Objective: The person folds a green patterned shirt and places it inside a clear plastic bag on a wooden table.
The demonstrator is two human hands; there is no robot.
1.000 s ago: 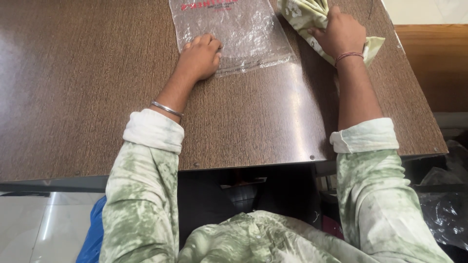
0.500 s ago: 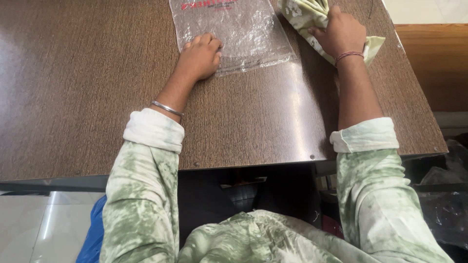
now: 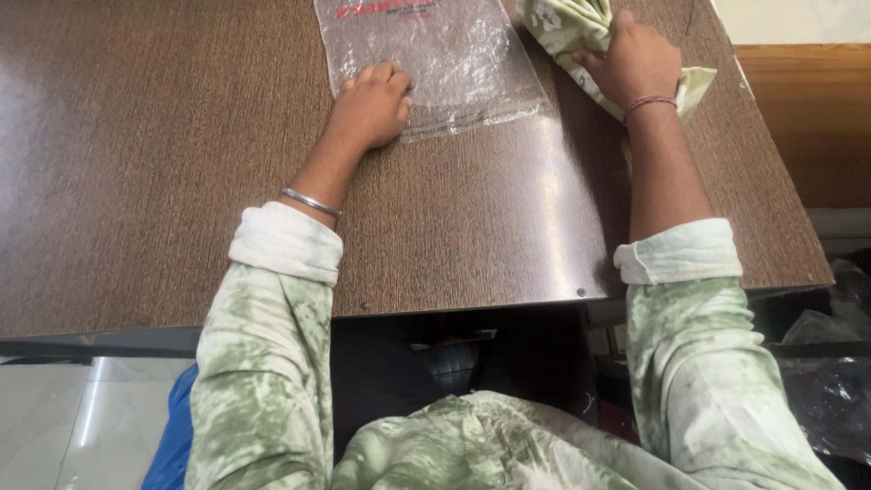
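Comparing with the earlier views: almost nothing has moved; both hands and both items lie as they did a second ago.
Left hand: the left hand (image 3: 374, 102) rests knuckles-up, fingers curled narrow, pressing the near edge of the clear plastic bag (image 3: 431, 59); it grips nothing that can be seen.
Right hand: the right hand (image 3: 635, 63) lies closed over the folded green printed cloth (image 3: 567, 25), holding it against the counter (image 3: 181, 181).
Bag position: flat on the counter, far side, between the two hands, its top edge with red print cut off by the frame.
Cloth position: just right of the bag, touching or overlapping its right edge; which, I cannot tell.
Wrists: a metal bangle (image 3: 310, 201) on the left, a red thread band (image 3: 649, 102) on the right.
Judgement: a held pause; bag pinned, cloth not yet in it.
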